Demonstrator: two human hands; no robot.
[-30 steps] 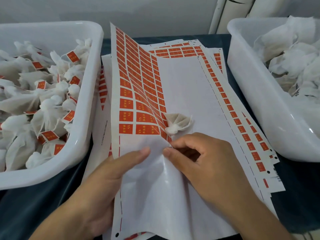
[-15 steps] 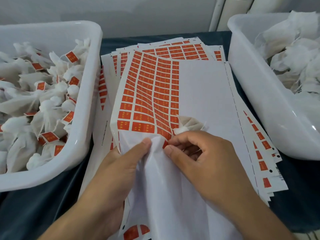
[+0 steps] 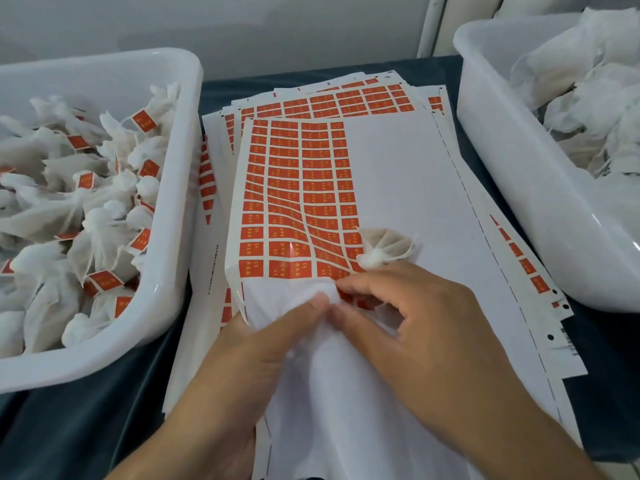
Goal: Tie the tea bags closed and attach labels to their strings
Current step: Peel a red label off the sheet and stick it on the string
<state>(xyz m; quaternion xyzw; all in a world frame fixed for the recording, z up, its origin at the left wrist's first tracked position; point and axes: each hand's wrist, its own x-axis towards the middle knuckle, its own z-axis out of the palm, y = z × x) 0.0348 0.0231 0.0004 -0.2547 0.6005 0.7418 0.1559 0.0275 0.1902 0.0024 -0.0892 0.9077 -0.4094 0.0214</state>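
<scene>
At the left stands a white bin (image 3: pixel 180 188) full of tied tea bags with red labels (image 3: pixel 86 180). The left hand (image 3: pixel 242 372) pinches the bare white backing of the top label sheet (image 3: pixel 301 188) with thumb and fingers. The right hand (image 3: pixel 422 334) picks at the sheet's nearest red labels, fingers curled; 1 tied tea bag (image 3: pixel 384 247) lies just behind its fingertips. At the right, another white bin (image 3: pixel 502 188) holds unlabelled bags (image 3: pixel 595 109).
</scene>
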